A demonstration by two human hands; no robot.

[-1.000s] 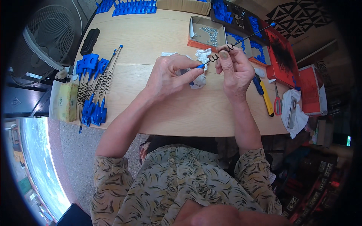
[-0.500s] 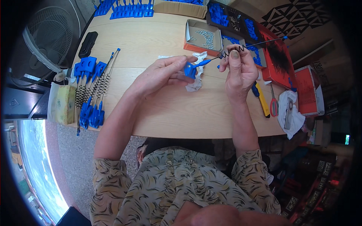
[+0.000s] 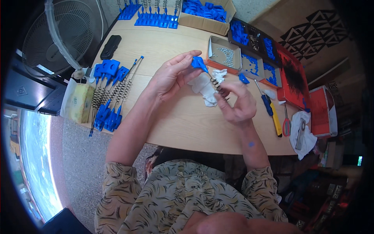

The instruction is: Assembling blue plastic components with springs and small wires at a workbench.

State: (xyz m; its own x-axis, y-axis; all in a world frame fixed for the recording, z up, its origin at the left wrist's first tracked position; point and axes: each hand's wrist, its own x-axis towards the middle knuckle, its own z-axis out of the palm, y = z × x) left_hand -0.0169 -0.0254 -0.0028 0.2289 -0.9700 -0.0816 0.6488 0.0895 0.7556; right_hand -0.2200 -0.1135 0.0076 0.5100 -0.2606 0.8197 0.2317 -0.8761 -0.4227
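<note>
Between the thumb and fingers of my left hand (image 3: 171, 76) is a blue plastic clip (image 3: 199, 64), its narrow end tilted down to the right. A black coiled spring wire (image 3: 215, 82) runs from that end into my right hand (image 3: 239, 103), whose fingers are closed around the coil and hide its far part. Under and beside the clip lies crumpled white tissue (image 3: 206, 91). A loose blue piece (image 3: 244, 78) rests on the table beyond my right hand.
Finished-looking clips with springs (image 3: 111, 91) lie at the left, near a fan (image 3: 54, 39) and a yellow sponge block (image 3: 80, 102). A box of small metal balls (image 3: 225, 56) and a carton of blue clips (image 3: 204, 25) stand far off. A yellow knife (image 3: 276, 121) and scissors (image 3: 286, 125) lie right.
My right hand has come down and toward me with the spring wire, which now slants downward instead of up to the right. The clip stays in my left hand, and the whole view has shifted.
</note>
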